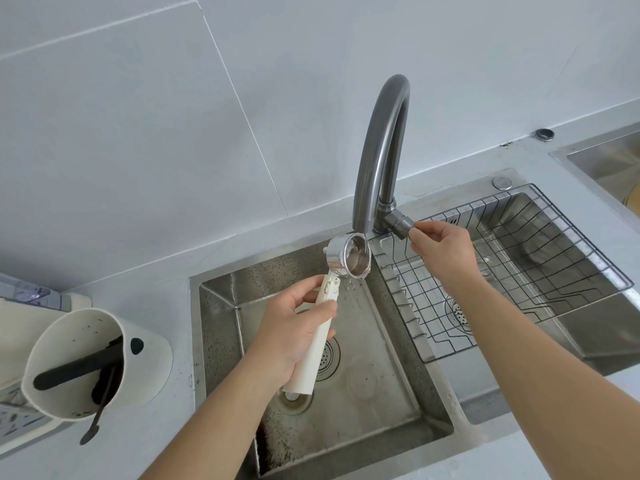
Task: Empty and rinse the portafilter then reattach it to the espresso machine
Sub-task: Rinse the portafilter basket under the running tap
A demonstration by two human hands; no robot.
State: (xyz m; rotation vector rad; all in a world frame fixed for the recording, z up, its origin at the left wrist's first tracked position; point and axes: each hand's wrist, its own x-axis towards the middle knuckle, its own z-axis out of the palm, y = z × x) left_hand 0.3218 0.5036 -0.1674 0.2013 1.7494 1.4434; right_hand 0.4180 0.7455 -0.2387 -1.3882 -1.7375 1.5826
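Observation:
The portafilter (349, 256) has a shiny metal basket and a long cream handle. My left hand (294, 327) grips that handle over the left sink basin (388, 386). The basket sits tilted right under the spout of the grey arched tap (381, 140), and water runs into it and spills off the rim. My right hand (440, 249) pinches the tap's lever (401, 226) at the base of the tap. The espresso machine is out of view.
A white knock box (93, 362) with a black bar and dark grounds stands on the counter at the left. A wire rack (512, 271) lies in the right basin. A second steel sink (606, 161) shows at the far right. Tiled wall behind.

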